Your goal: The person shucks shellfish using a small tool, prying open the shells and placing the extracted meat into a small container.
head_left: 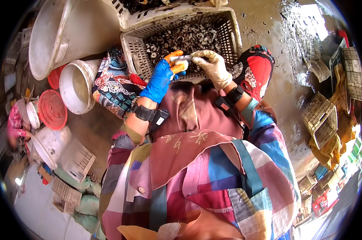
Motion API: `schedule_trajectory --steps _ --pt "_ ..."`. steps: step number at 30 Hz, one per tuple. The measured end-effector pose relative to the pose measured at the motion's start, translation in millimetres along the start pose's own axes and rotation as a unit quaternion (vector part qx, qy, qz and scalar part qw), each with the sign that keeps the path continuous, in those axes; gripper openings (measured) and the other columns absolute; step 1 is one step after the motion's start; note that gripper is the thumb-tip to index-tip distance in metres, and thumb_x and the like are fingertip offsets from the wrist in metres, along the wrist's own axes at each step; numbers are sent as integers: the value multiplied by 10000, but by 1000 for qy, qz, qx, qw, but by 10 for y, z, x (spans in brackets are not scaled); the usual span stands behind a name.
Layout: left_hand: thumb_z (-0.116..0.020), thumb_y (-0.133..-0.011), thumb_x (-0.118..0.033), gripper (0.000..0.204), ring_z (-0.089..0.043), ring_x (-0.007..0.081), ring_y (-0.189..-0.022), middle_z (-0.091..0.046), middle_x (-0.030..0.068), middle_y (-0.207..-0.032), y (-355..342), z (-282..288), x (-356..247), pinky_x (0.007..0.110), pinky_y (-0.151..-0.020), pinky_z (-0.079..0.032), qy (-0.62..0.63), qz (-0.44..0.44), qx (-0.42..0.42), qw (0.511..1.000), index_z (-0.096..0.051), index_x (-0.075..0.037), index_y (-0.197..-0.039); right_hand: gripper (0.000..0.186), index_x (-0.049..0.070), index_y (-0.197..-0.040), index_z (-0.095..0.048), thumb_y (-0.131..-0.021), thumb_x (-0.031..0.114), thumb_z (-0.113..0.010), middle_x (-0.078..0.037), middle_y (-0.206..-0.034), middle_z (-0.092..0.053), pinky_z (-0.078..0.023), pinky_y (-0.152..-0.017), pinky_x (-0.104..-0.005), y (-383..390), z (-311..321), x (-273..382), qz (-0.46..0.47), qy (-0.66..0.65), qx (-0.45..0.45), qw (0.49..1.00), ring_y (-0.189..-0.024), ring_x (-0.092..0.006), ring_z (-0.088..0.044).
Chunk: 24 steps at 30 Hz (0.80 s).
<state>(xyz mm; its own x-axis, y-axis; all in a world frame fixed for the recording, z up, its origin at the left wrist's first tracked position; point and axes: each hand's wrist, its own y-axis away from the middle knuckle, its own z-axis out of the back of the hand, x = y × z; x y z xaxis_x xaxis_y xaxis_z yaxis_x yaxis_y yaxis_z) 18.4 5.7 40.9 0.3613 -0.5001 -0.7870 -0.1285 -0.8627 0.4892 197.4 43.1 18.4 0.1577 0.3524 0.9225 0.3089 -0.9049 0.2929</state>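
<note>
My left hand [161, 78], in a blue glove with orange finger covers, is closed on a pale, rounded piece [182, 65] that looks like shellfish. Its fingers also come up against a narrow, grey blade-like thing [181, 58]. My right hand [213, 68], in a cream glove, pinches the right end of that thing between thumb and fingers. Both hands meet above the near side of a pale slotted crate [237, 36]. Small dark and whitish shell pieces [181, 38] cover the crate's bottom.
Beyond it stands another slotted crate [127, 22] with dark contents. On the left are a large white tub [45, 40], a white bucket [75, 86] and a red basket [53, 110]. Wet muddy floor [269, 24] and tipped crates [321, 120] lie right. Another person's pink sleeve [15, 124] shows far left.
</note>
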Motion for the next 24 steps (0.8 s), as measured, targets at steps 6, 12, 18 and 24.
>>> schedule_trajectory --steps 6,12,18,24 --pt "-639 -794 -45 843 -572 97 -672 -629 83 -934 8 -111 -156 205 -553 -467 -103 -35 -28 994 -78 -123 -1418 164 12 -928 -663 -793 105 -673 -47 -876 -657 -466 -734 -228 -62 34 76 5 -15 2 1000 -785 -89 -582" --pt "-622 -799 -7 491 -593 117 -843 -621 71 -1010 38 -88 -147 226 -717 -495 6 6 27 1000 -455 -22 -1260 177 30 -872 -671 -790 187 -680 -10 -720 -636 -447 -606 -220 -117 429 -340 -31 233 -14 972 -639 -58 -537" --pt "-561 -860 -77 266 -580 135 -886 -620 93 -1006 -47 42 -59 260 -826 -464 220 80 42 971 -571 12 -1111 177 -1 -919 -651 -782 105 -688 0 -801 -633 -447 -661 -194 -152 241 -130 -68 27 -82 994 -706 -57 -540" --pt "-549 -848 -30 276 -574 159 -911 -594 112 -1046 -138 97 80 253 -828 -473 324 108 -21 940 -550 4 -1122 174 39 -904 -661 -744 89 -707 -43 -861 -657 -463 -730 -257 12 -37 62 164 171 -75 968 -750 -136 -590"
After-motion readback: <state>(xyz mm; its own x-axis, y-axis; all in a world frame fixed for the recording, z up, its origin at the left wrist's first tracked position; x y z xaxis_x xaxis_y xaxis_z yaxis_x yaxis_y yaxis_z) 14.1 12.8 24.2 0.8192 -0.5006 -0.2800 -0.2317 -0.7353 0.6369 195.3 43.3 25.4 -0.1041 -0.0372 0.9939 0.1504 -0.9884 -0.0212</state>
